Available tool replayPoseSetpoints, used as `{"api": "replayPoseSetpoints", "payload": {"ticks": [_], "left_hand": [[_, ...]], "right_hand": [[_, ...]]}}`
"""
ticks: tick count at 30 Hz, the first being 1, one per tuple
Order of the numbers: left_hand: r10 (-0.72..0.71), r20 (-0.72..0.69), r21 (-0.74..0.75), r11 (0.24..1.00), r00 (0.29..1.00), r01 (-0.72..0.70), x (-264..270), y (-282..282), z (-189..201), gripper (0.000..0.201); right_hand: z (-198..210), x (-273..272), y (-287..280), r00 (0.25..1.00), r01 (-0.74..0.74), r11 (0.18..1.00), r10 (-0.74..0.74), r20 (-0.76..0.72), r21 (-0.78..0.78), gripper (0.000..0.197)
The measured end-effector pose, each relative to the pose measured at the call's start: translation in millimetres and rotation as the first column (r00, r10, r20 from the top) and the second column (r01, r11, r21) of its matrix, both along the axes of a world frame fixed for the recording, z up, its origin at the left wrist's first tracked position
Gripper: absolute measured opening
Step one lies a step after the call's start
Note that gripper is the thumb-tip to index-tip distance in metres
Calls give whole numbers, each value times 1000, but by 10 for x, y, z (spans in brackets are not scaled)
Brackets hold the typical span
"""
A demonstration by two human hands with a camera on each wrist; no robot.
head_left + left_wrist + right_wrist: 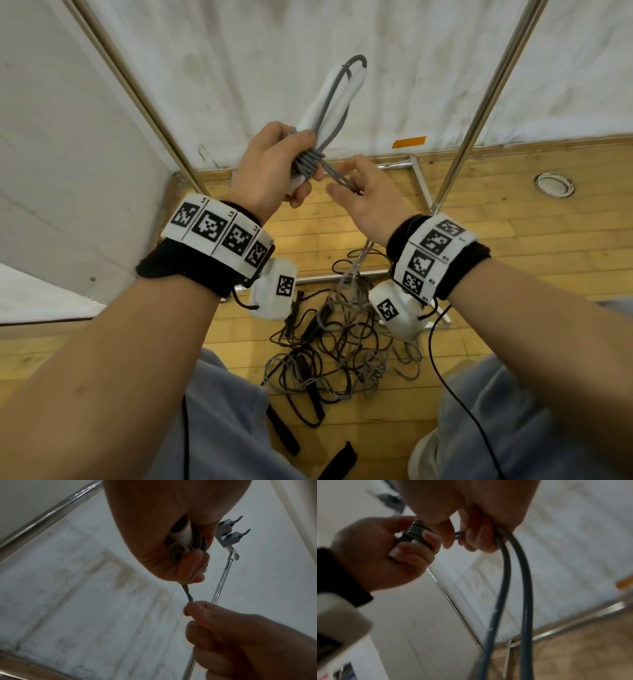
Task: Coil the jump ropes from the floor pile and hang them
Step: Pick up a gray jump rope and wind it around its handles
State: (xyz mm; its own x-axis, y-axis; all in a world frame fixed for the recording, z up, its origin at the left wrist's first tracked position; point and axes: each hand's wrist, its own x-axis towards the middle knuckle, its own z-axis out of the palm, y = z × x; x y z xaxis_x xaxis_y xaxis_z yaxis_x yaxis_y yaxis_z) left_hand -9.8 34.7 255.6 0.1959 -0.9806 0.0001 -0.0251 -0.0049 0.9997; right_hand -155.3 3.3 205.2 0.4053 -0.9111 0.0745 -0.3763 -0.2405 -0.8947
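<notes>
Left hand [270, 164] clamps 2 handles [329, 99]; beside it, right hand [356, 192] pinches rope [337, 176]; slack could unravel wraps.

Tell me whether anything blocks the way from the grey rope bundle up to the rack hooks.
Nothing visible does. The left hand grips the wrapped grey rope bundle, and the hooks sit just beyond it in open air. The right hand pinches the rope's unwrapped slack, trailing to the floor pile.

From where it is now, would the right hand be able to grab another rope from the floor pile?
Probably not yet: the right hand pinches the grey rope being wound onto the white handles that the left hand grips, and the pile lies well below.
</notes>
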Motion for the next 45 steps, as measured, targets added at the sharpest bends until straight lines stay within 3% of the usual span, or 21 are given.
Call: {"api": "replayPoseSetpoints", "payload": {"ticks": [3,8,12,16,22,24,26,30,33,35,37,41,45], "left_hand": [[9,89,-24,1000,996,-7,73,12,6,16],[7,344,-52,999,939,12,105,20,-54,9],[81,642,-66,997,763,-50,149,-20,-154,26],[41,808,22,995,587,-100,189,-26,-245,36],[-159,884,165,986,439,25,144,-20,-281,26],[-212,895,196,977,392,80,99,-5,-290,19],[-252,902,224,967,350,118,32,18,-316,25],[-223,932,183,970,287,160,-76,42,-399,45],[-220,945,185,970,244,156,-129,71,-447,35],[-257,944,232,963,207,138,-150,94,-463,26],[-265,938,237,961,223,145,-134,113,-449,19],[-291,890,203,942,351,266,-66,150,-336,15],[-337,797,156,916,501,369,-77,206,-167,8]], "right_hand": [[112,-44,-23,999,15,990,-20,-29,-143,16],[294,-69,-12,996,-71,995,67,-52,-66,41],[332,-93,42,965,-164,984,145,-219,-74,37],[352,-110,59,904,-237,959,159,-397,-155,35],[442,-198,0,852,-284,908,91,-516,-308,16],[476,-232,-30,837,-284,890,49,-546,-355,20],[494,-255,-53,830,-290,876,29,-557,-385,28],[494,-238,-26,821,-306,837,-9,-572,-453,29],[475,-202,-9,795,-313,835,-29,-606,-452,29],[494,-206,-68,775,-283,875,-33,-631,-393,32],[516,-250,-176,775,-216,925,-33,-631,-314,40],[489,-409,-342,889,-139,984,74,-451,-111,46],[450,-519,-400,945,-165,984,175,-276,59,33]]}}
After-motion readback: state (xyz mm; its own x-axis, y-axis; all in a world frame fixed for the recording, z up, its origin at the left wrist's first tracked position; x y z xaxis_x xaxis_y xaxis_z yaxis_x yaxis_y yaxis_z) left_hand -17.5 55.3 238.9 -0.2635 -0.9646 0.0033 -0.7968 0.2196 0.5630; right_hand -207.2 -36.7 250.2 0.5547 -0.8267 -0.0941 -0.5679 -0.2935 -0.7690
